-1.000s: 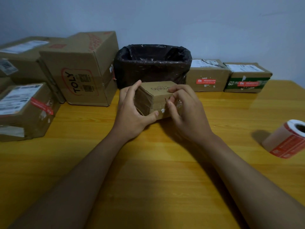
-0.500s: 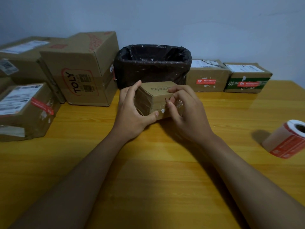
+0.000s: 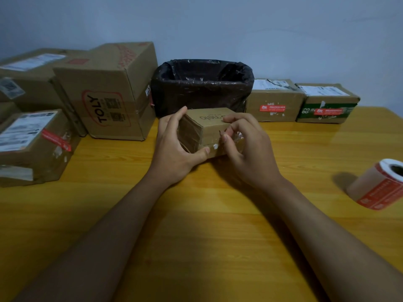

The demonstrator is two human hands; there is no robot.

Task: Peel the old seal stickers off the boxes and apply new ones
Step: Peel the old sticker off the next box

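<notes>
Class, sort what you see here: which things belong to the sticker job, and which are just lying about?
Job: small box held by left hand and right hand; sticker roll; stickered boxes.
Lying about: black-lined bin; table.

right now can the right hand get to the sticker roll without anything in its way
Probably yes. The sticker roll lies on bare table to the right of the right hand, nothing between them. But that hand is busy picking at the small box, so it must let go first.
</notes>
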